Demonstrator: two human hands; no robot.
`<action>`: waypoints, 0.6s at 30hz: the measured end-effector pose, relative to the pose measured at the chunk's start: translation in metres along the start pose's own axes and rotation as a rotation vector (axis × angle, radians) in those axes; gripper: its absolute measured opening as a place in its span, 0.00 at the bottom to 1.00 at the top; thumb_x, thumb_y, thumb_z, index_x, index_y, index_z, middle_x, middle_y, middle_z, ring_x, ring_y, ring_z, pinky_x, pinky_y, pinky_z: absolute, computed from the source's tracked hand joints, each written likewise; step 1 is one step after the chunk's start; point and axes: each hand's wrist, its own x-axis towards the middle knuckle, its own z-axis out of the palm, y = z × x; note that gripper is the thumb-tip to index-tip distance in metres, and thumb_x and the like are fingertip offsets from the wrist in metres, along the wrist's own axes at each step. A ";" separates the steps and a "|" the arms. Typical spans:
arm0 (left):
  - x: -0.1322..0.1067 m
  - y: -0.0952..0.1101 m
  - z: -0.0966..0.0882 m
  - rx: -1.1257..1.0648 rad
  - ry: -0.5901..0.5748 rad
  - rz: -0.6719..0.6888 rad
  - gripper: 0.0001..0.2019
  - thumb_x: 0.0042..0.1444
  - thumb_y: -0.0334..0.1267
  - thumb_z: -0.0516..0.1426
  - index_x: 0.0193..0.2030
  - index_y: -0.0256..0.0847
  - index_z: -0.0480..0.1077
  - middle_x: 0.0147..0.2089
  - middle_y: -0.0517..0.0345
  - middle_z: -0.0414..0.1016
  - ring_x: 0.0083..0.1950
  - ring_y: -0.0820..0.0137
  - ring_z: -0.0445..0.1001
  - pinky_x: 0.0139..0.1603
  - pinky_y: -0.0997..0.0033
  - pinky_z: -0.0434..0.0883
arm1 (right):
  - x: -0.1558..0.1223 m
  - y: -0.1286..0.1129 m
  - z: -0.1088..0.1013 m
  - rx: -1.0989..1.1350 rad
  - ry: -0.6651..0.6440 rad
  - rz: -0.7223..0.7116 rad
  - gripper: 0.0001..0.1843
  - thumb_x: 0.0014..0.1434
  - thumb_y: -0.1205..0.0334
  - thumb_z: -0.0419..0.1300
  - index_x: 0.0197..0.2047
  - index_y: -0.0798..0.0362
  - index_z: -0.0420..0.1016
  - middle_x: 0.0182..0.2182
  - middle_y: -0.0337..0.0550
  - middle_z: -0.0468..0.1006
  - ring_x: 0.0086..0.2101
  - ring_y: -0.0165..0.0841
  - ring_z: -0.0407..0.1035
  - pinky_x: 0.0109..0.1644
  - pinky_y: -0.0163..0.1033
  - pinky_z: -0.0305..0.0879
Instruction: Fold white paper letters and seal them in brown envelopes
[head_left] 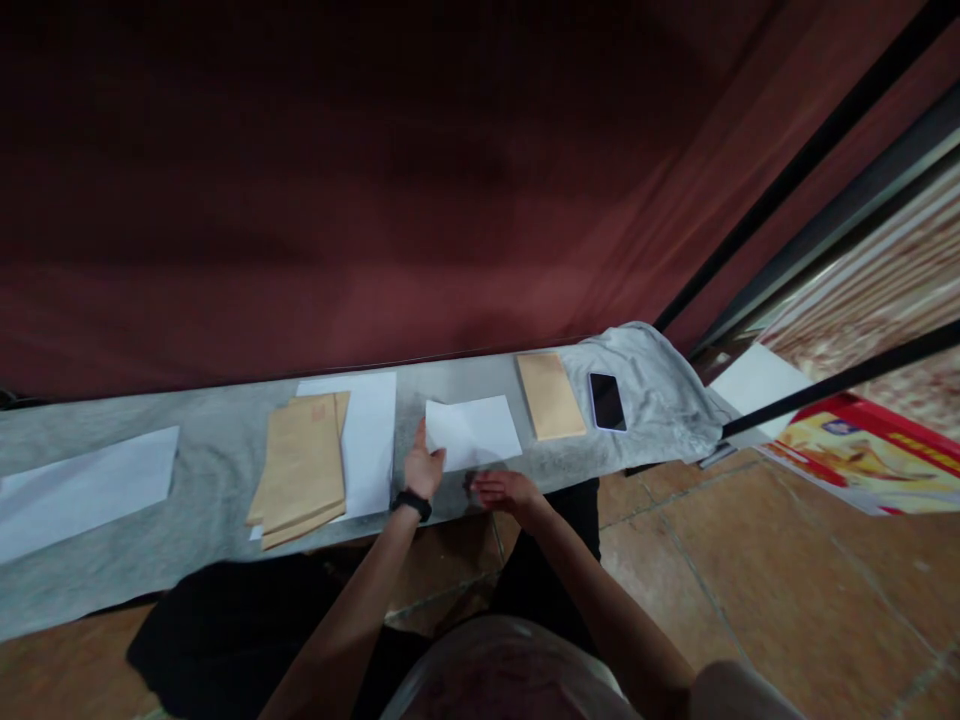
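A white sheet of paper (476, 428), seemingly folded, lies on the grey cloth in front of me. My left hand (424, 468) grips its left edge, thumb towards the paper, and a dark watch is on that wrist. Just below the paper's lower right edge, my right hand (504, 490) hovers with fingers stretched out and nothing visible in them. To the right of the paper lies a single brown envelope (551, 396). On the left, several brown envelopes (306, 465) are stacked partly over larger white sheets (371, 440).
A phone (607, 402) rests right of the single envelope. More white paper (97, 485) lies at the far left of the narrow cloth-covered surface (214, 480). Dark red fabric (375, 250) rises behind. Black bars and a red-yellow printed box (870, 450) stand at right.
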 end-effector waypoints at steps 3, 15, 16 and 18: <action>0.004 -0.004 -0.003 0.080 -0.065 -0.013 0.40 0.57 0.33 0.59 0.76 0.35 0.50 0.56 0.43 0.79 0.53 0.53 0.79 0.56 0.58 0.74 | 0.000 -0.007 -0.008 -0.252 0.050 -0.110 0.20 0.63 0.47 0.57 0.45 0.55 0.80 0.42 0.56 0.84 0.41 0.45 0.79 0.49 0.54 0.75; -0.004 0.010 0.036 0.478 0.023 0.429 0.27 0.70 0.42 0.43 0.73 0.37 0.56 0.77 0.44 0.52 0.77 0.54 0.50 0.74 0.47 0.55 | 0.080 -0.028 0.025 -1.406 0.246 -0.726 0.28 0.71 0.66 0.46 0.71 0.58 0.60 0.70 0.51 0.61 0.70 0.39 0.52 0.74 0.50 0.49; 0.001 0.010 0.041 0.484 -0.041 0.452 0.28 0.71 0.43 0.42 0.73 0.36 0.56 0.77 0.45 0.53 0.77 0.55 0.50 0.75 0.48 0.53 | 0.082 -0.026 0.026 -1.456 0.237 -0.724 0.29 0.70 0.66 0.47 0.72 0.58 0.59 0.71 0.51 0.59 0.71 0.40 0.51 0.74 0.51 0.47; 0.011 0.008 0.048 0.502 -0.111 0.466 0.30 0.71 0.47 0.41 0.74 0.34 0.56 0.76 0.45 0.55 0.77 0.57 0.50 0.76 0.50 0.51 | 0.085 -0.023 0.025 -1.536 0.224 -0.722 0.31 0.69 0.66 0.49 0.74 0.57 0.56 0.72 0.50 0.55 0.71 0.42 0.49 0.74 0.52 0.43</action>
